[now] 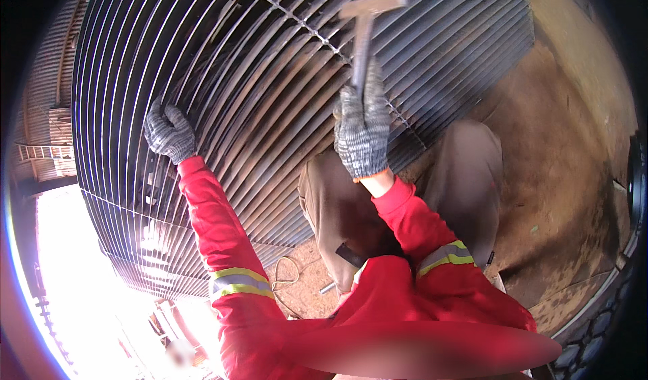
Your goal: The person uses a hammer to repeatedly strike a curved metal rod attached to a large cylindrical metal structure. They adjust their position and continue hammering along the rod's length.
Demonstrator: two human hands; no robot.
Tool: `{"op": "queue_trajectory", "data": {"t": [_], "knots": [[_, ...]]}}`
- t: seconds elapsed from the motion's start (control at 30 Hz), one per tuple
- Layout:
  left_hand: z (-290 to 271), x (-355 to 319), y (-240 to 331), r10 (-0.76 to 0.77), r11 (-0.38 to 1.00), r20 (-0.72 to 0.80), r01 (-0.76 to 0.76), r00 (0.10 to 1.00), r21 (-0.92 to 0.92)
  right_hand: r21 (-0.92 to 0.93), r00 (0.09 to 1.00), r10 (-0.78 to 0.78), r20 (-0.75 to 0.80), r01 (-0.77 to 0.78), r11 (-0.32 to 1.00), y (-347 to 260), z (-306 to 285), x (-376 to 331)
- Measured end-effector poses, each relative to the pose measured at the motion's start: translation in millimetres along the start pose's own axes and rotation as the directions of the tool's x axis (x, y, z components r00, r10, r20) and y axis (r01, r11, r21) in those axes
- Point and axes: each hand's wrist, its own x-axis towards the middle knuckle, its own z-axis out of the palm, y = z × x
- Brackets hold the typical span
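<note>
A large steel bar grating [270, 96] fills the frame, lying across brown dirt ground [540, 177]. The gloved left hand [169, 131] presses on its bars, fingers curled together. The gloved right hand [362, 129] has its grip clamped on a hammer [366, 32], raised above the grating.

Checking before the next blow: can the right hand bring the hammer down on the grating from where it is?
Probably yes. The right hand grips the hammer raised over the steel grating, nothing between them; the left hand rests well aside.
</note>
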Motion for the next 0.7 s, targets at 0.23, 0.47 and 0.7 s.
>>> {"op": "queue_trajectory", "data": {"t": [0.23, 0.47, 0.7], "knots": [[1, 3, 5, 0.024, 1.000, -0.017, -0.024, 1.000, 0.001, -0.325, 0.992, 0.014, 0.122, 0.026, 0.945, 24, 3, 21], [-2, 3, 6, 0.035, 0.999, -0.021, -0.035, 0.999, -0.017, -0.005, 1.000, 0.010, -0.019, -0.010, 1.000, -13, 17, -1], [-6, 4, 7, 0.027, 1.000, -0.013, -0.027, 1.000, 0.001, 0.132, 0.991, 0.129, 0.041, -0.133, 0.982, -10, 15, 12]]}}
